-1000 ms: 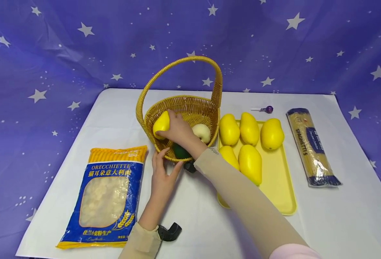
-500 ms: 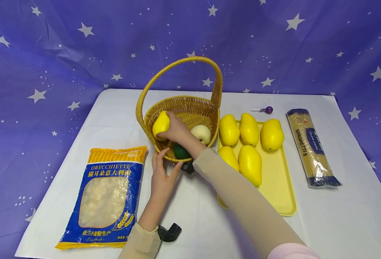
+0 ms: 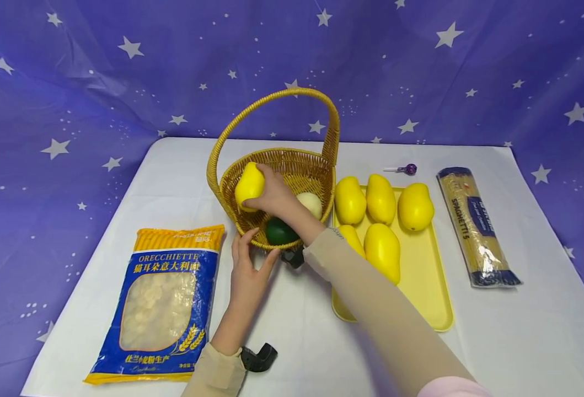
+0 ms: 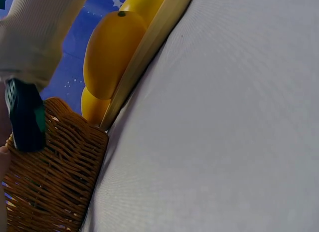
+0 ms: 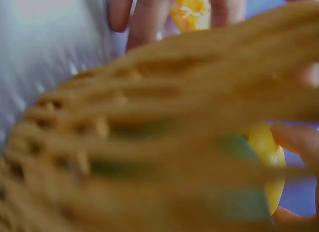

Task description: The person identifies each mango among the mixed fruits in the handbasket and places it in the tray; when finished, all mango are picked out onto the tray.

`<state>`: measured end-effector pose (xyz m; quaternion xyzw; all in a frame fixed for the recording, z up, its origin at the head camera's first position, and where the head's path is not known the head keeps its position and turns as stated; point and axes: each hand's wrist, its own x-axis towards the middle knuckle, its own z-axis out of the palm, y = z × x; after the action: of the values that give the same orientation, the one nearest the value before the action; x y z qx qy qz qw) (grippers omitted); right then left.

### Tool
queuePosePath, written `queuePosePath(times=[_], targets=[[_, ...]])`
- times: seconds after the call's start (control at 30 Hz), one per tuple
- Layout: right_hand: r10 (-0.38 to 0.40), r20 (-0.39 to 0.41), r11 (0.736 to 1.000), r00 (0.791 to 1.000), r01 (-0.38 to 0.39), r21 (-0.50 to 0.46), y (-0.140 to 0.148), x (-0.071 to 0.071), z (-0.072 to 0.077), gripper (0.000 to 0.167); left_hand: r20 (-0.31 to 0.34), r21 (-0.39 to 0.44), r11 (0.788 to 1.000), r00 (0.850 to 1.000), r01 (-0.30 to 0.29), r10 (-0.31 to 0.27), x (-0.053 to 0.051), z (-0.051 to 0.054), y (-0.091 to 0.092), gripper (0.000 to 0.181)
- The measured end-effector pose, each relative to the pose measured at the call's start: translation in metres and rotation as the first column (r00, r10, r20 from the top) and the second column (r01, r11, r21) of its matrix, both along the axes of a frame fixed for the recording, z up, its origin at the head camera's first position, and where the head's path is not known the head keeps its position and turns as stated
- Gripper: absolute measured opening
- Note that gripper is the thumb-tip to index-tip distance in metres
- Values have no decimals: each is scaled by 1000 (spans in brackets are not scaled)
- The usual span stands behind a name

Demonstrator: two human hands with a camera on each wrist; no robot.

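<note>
In the head view, my right hand [image 3: 279, 196] grips a yellow mango [image 3: 248, 186] at the left inside of the wicker basket [image 3: 292, 160]. The thumb and fingers lie on its right side. Below my right forearm sit a dark green fruit [image 3: 279, 231] and a pale round fruit [image 3: 309, 203], the latter partly covered. My left hand [image 3: 247, 275] touches the basket's near rim with fingers and thumb spread apart. The right wrist view shows the mango [image 5: 274, 192] partly behind the blurred basket wall [image 5: 164, 102]. What the mango rests on is hidden.
To the basket's right, a yellow tray [image 3: 423, 298] bears several mangoes [image 3: 382, 251]. A lollipop [image 3: 410, 169] lies behind it, a spaghetti pack [image 3: 477, 226] farther right. An orecchiette bag [image 3: 157, 309] lies at left. The basket handle [image 3: 272, 99] arches overhead.
My right hand and the mango have risen slightly and tilted within the basket, uncovering more of the green fruit. The left hand stays at the rim.
</note>
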<state>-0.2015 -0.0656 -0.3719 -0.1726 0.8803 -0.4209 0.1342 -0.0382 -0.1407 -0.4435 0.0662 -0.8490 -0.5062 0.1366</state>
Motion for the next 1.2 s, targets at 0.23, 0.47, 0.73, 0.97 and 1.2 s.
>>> queuePosePath(times=[0.23, 0.47, 0.73, 0.97, 1.2], targets=[[-40, -57, 995, 998, 35, -94, 30, 6, 33, 97, 14, 4, 1000, 1000, -6, 6, 1, 0, -1, 62], [-80, -86, 973, 993, 59, -223, 86, 19, 60, 97, 28, 17, 1000, 1000, -8, 8, 0, 0, -1, 61], [-135, 14, 941, 991, 132, -313, 162, 50, 59, 93, 22, 28, 1000, 1000, 3, -3, 0, 0, -1, 59], [-166, 5, 905, 986, 155, -395, 231, 82, 47, 93, 21, 25, 1000, 1000, 8, -9, 0, 0, 0, 60], [-262, -14, 914, 965, 244, -323, 284, 111, 16, 96, 22, 23, 1000, 1000, 9, -10, -1, -2, 0, 61]])
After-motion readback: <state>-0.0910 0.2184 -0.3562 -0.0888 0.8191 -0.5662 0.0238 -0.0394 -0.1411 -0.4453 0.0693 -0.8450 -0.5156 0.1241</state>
